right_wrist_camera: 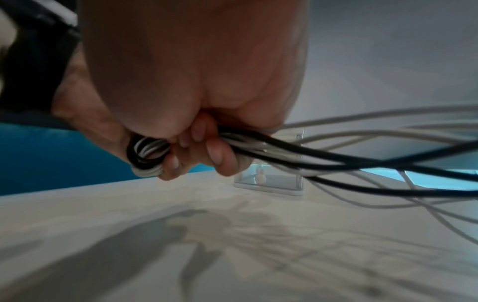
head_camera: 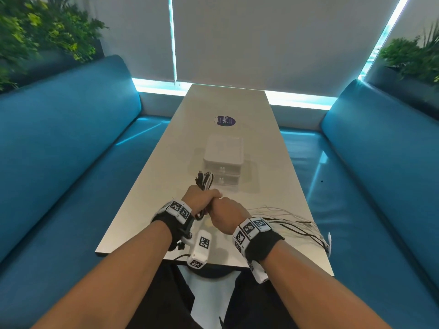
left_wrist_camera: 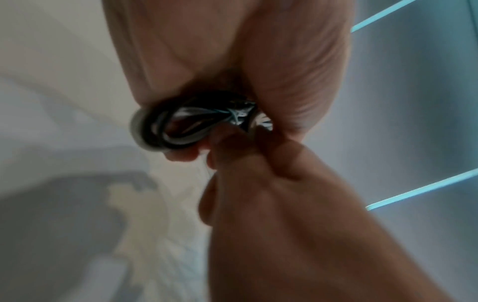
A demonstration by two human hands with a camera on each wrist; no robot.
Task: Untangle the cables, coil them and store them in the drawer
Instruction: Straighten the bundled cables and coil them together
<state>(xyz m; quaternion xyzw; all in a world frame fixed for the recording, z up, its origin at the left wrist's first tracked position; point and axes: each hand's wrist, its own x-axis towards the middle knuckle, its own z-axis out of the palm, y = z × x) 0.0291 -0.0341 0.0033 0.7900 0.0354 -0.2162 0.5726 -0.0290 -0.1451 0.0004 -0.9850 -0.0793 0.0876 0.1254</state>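
Booth, blue benches, long pale table (head_camera: pixel 166 167). Small drawer box (head_camera: pixel 223 160) mid-table; both hands just nearer than it. Left hand (head_camera: pixel 202 198) clamps the coiled cables (head_camera: pixel 204 182); right hand (head_camera: pixel 225 213) grips the loose tails (head_camera: pixel 297 224) trailing right. Risk: loose ends overhang the table edge, could snag and drag the coil undone.

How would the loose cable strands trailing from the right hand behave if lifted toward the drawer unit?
Probably floppy: the loose strands sag and fan out from the right hand to the table edge. Likely light, since the thin strands hang from the fingers alone. They may snag or drag, because black and white strands cross each other.
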